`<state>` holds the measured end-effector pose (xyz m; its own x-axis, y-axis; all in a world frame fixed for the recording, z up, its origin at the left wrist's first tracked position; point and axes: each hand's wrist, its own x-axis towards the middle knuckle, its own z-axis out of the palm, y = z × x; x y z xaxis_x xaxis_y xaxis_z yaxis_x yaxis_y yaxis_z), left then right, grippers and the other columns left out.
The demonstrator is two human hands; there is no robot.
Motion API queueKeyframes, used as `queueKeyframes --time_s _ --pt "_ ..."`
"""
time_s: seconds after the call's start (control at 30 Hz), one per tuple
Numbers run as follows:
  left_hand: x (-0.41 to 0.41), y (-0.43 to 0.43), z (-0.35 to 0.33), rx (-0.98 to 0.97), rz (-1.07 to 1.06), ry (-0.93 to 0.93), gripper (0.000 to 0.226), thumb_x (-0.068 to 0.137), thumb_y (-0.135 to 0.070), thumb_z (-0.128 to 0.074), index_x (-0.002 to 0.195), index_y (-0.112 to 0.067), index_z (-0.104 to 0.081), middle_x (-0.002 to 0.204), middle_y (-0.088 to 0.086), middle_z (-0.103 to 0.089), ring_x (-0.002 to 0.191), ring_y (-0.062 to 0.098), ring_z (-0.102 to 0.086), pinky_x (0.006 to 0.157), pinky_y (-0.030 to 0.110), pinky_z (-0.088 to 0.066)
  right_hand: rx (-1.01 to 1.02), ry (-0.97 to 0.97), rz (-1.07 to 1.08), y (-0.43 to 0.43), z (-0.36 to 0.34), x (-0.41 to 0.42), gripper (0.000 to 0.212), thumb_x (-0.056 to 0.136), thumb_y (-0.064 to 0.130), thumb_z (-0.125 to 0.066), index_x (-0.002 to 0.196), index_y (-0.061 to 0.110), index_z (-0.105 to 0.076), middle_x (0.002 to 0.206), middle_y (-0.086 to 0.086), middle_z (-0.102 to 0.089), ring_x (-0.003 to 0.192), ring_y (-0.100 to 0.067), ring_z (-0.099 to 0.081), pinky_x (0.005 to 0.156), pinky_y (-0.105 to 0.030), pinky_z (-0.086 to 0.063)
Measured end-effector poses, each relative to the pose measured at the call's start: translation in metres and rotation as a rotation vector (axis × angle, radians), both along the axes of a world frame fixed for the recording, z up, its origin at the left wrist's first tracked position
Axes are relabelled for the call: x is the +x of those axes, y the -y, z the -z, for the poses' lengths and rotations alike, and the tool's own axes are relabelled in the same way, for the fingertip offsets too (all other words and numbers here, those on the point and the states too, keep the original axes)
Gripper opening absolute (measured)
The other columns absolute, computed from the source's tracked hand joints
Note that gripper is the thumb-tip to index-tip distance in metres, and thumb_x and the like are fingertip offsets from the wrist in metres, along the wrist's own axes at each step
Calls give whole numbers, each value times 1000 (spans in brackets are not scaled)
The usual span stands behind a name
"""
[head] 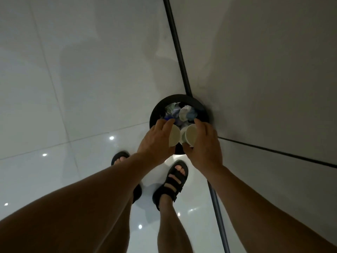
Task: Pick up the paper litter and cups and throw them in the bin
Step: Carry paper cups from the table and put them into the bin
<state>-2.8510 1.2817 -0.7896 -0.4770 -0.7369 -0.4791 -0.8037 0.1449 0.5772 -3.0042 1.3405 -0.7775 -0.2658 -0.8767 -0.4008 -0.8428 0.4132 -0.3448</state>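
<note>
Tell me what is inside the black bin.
Crumpled paper, white and bluish, fills the bin. Left hand, right hand and the left cup and right cup they hold cover its near part; beneath the paper nothing shows.

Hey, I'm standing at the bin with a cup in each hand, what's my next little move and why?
Probably open both hands and let go. The left hand grips the left cup and the right hand grips the right cup, both over the open black bin, which holds crumpled paper, so they should fall in.
</note>
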Motion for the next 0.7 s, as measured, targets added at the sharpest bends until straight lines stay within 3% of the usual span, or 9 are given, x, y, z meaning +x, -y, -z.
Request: queueKeyframes --time_s 0.23,0.43,0.53,0.7 --pt "-9 -7 54 -121 70 -22 78 72 -33 -79 137 -15 -40 130 6 -49 119 26 -46 106 38 -32 -7 3 -43 6 55 -11 85 74 33 -82 144 15 -37 140 -10 -44 124 -29 -47 90 -43 -52" --pt "-18 10 80 -258 100 -1 79 69 -32 -80 136 -13 -42 130 10 -51 119 31 -48 104 42 -34 -134 -60 19 27 69 -31 85 74 35 -82 144 13 -39 140 -14 -45 125 -32 -47 92 -44 -48" --pt "-16 11 93 -355 185 95 86 70 -40 -77 141 -13 -37 131 11 -50 122 32 -46 108 45 -28 -121 -113 -48 29 75 -33 87 80 45 -74 149 12 -32 148 -15 -39 133 -32 -41 100 -45 -44" --pt "-10 1 108 -356 279 201 100 78 -61 -56 152 -15 -7 151 12 -29 142 33 -20 118 49 -6 10 -234 -225 20 87 -28 111 77 61 -68 156 12 -6 162 -14 -9 149 -32 -7 116 -52 -22"
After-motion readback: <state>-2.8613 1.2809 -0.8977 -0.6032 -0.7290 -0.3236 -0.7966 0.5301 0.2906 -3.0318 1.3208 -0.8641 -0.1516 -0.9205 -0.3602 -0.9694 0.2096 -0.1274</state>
